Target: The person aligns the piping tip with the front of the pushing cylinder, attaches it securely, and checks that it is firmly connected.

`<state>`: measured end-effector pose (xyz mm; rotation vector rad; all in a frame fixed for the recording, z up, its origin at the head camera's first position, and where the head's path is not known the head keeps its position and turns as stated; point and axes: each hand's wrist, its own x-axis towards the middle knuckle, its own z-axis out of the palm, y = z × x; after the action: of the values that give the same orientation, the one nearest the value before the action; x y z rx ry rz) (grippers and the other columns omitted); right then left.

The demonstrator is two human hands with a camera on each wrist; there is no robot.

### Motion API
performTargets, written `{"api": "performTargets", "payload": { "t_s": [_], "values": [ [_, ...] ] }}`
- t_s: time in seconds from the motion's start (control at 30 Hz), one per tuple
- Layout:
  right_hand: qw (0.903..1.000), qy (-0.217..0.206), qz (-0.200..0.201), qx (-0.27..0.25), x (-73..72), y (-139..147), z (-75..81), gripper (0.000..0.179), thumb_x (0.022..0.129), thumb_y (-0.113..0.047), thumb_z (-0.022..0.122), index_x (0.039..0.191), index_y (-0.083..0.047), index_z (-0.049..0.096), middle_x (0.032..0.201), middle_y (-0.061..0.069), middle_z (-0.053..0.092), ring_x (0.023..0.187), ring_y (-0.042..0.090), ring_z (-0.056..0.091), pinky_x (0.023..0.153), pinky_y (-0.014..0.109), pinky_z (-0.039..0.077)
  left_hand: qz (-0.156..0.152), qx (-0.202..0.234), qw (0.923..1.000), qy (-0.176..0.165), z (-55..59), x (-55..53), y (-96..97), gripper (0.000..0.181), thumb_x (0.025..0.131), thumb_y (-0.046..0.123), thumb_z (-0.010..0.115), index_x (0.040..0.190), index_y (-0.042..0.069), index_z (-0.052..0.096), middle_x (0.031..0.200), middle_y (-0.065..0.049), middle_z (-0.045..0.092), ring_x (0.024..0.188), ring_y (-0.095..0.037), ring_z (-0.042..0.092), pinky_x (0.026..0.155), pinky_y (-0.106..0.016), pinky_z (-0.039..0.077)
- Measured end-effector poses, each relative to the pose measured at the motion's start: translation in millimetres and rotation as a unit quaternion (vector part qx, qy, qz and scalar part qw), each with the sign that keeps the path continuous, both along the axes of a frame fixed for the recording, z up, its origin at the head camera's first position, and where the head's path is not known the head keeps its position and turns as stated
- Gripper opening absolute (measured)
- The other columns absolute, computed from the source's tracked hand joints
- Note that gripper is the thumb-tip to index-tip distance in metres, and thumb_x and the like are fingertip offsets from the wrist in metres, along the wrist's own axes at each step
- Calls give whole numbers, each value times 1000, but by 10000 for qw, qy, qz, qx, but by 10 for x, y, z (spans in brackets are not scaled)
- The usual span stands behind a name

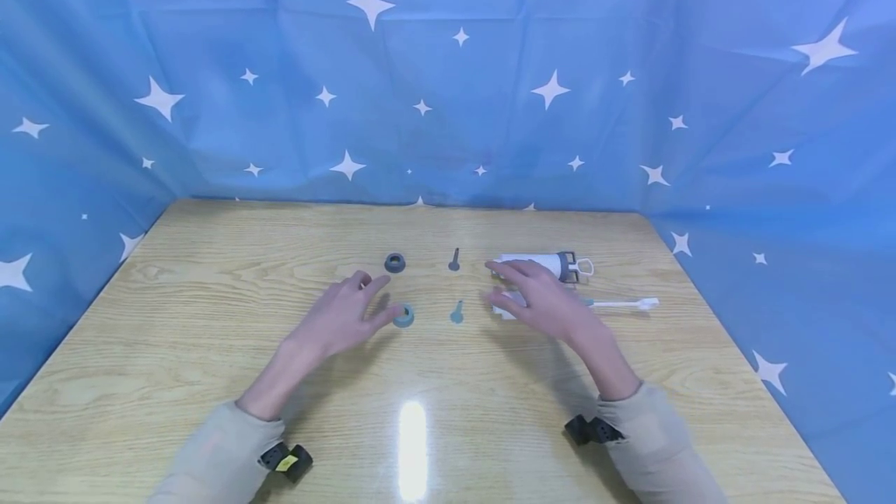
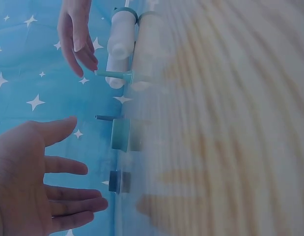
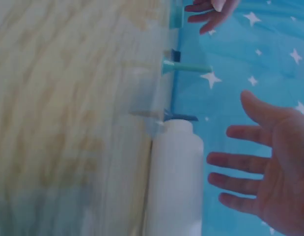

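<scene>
My left hand (image 1: pixel 339 316), fingers spread and holding nothing, hovers beside a teal ring-shaped cap (image 1: pixel 406 320); in the head view its thumb tip overlaps the cap. Behind that sits a dark grey ring cap (image 1: pixel 395 263). My right hand (image 1: pixel 546 303) hangs spread and without a grip over two white bottles lying on their sides. The far bottle (image 1: pixel 550 262) has a dark grey collar and a white loop; the near one (image 1: pixel 501 313) is mostly hidden by the hand. Between the hands stand a teal spout-like piece (image 1: pixel 457 313) and a dark grey one (image 1: pixel 454 261).
A thin white rod with a flat tip (image 1: pixel 647 303) sticks out to the right from the near bottle. The wooden table (image 1: pixel 175 317) ends at a blue star-patterned curtain (image 1: pixel 448 138) at the back and sides. Light glares off the table's front middle.
</scene>
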<state>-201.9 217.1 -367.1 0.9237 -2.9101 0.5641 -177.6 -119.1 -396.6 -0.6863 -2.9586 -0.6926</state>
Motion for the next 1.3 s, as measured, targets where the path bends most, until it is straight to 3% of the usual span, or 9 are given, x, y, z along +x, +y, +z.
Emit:
{"api": "performTargets", "payload": {
  "t_s": [0.23, 0.43, 0.57, 0.83, 1.07, 1.3],
  "values": [
    [9995, -119, 249, 162, 9, -147, -54, 55, 103, -41, 58, 145, -6, 53, 139, 22, 56, 130, 39, 52, 110, 53, 42, -125, -14, 9989, -446, -15, -26, 63, 65, 101, 44, 60, 148, 2, 47, 123, -23, 59, 93, -29, 63, 82, -46, 57],
    [9971, 232, 690, 226, -18, -265, -122, 48, 98, -29, 69, 135, 1, 59, 120, 20, 66, 105, 30, 64, 93, 44, 55, -284, 15, 9979, -575, -27, -52, 117, 63, 100, 39, 63, 147, 1, 48, 127, -26, 57, 98, -32, 64, 85, -47, 57],
    [9954, 342, 858, 234, -33, -329, -128, 42, 95, -21, 73, 129, 1, 63, 110, 17, 69, 94, 25, 66, 82, 38, 58, -390, 29, 9971, -657, -19, -69, 151, 59, 100, 34, 64, 146, 1, 49, 126, -25, 57, 100, -31, 63, 85, -46, 57],
    [9948, -182, 971, 246, -86, -429, -132, 26, 95, -13, 72, 119, -3, 68, 92, 3, 69, 82, 14, 65, 72, 28, 56, -527, 5, 9947, -881, -21, -114, 233, 46, 98, 22, 68, 140, 7, 58, 117, -16, 56, 84, -19, 56, 72, -36, 53],
    [9916, -501, 1188, 60, -124, -451, -174, 9, 96, -6, 69, 105, -7, 70, 96, 1, 71, 90, 16, 69, 77, 29, 58, -597, 71, 9945, -858, -50, -139, 270, 32, 95, 15, 72, 127, 9, 67, 106, -11, 54, 76, -18, 52, 63, -32, 48],
    [9927, -413, 1125, 157, -114, -449, -154, 4, 98, -7, 67, 100, -10, 69, 95, -4, 69, 94, 14, 67, 81, 30, 57, -566, 126, 9965, -608, -55, -132, 280, 29, 94, 13, 73, 122, 5, 67, 103, -8, 58, 78, -15, 54, 69, -31, 52]
  ]
}}
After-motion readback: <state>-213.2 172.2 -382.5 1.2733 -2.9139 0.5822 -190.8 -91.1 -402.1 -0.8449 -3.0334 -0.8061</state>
